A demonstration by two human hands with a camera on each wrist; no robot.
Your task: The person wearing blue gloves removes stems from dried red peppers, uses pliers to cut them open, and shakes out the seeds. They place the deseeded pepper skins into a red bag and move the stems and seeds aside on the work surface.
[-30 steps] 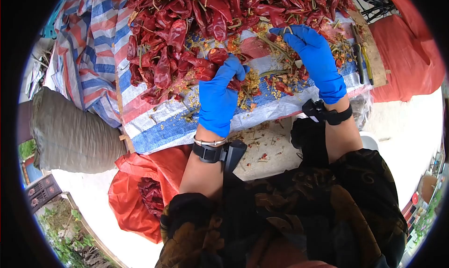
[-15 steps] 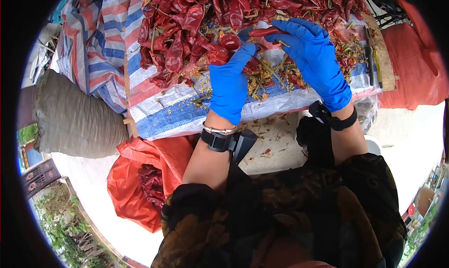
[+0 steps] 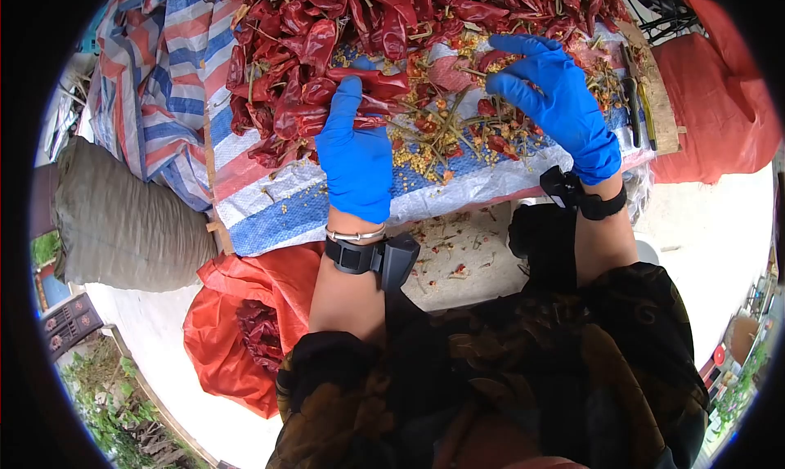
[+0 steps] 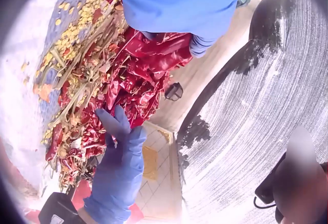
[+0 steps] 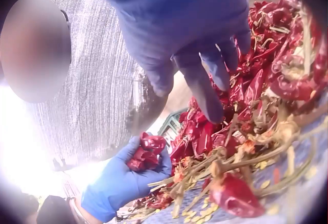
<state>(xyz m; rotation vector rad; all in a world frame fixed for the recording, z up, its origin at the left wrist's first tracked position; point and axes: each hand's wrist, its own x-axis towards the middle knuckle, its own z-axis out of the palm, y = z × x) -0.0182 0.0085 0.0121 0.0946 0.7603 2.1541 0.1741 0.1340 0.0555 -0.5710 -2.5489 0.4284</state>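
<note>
1. Striped woven sheeting [image 3: 270, 207] in blue, white and red covers the table in front of me, with pale ground showing beyond its near edge.
2. My left hand [image 3: 353, 154], in a blue glove, has its fingers curled round a dried red chilli [image 5: 146, 151] — the right wrist view shows the crumpled pod gripped in the palm.
3. That hand sits at the near-left fringe of the chilli heap [image 3: 343, 27], which fills the far half of the sheeting.
4. My right hand [image 3: 556, 101], also gloved in blue, hovers over the litter of stems and seeds [image 3: 433, 138] in the middle of the sheeting; its fingers are loosely bent and somewhat spread, and I see nothing held in them.
5. Just past its fingertips lie more red pods, at the far-right part of the sheeting.
6. Scissors or a similar tool [image 3: 634, 93] lie on a wooden board at the right edge — I cannot tell exactly what they are.
7. Off the near-left corner, an open red sack [image 3: 237, 322] holds more chillies.
8. Left of the table lies a grey-green sack [image 3: 123, 224].
9. Another red sack [image 3: 719, 85] stands beyond the right edge.
</note>
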